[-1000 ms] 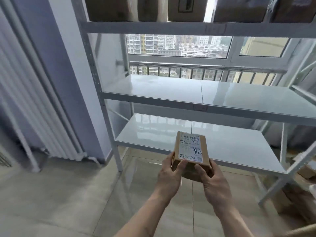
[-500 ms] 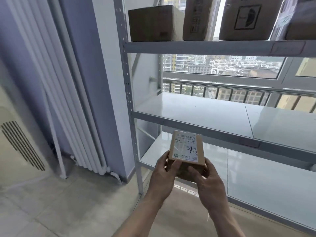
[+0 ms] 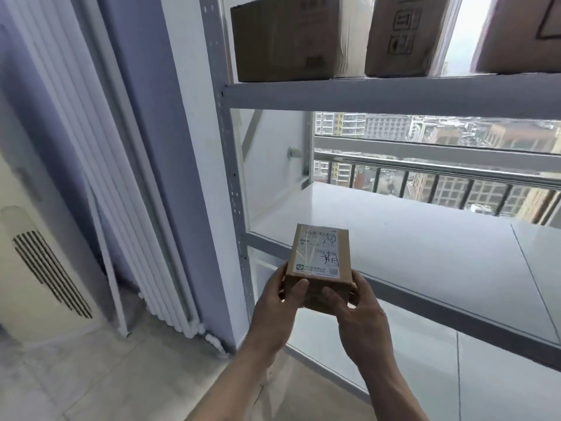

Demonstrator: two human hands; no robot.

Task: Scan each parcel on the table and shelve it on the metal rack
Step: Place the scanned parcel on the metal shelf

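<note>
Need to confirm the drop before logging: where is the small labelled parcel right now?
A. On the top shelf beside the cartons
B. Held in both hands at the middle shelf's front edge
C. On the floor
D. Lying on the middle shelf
B: the left hand and right hand grip the small labelled parcel at the front edge of the middle shelf.

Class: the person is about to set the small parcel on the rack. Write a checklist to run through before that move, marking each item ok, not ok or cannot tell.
1. Both hands hold the parcel: left hand, right hand: ok.
2. Label faces up: ok.
3. Middle shelf ahead has free space: ok.
4. Parcel level with that shelf's front edge: ok.
5. Top shelf already holds boxes: not ok for placing.
6. Parcel scanned: cannot tell.
</note>
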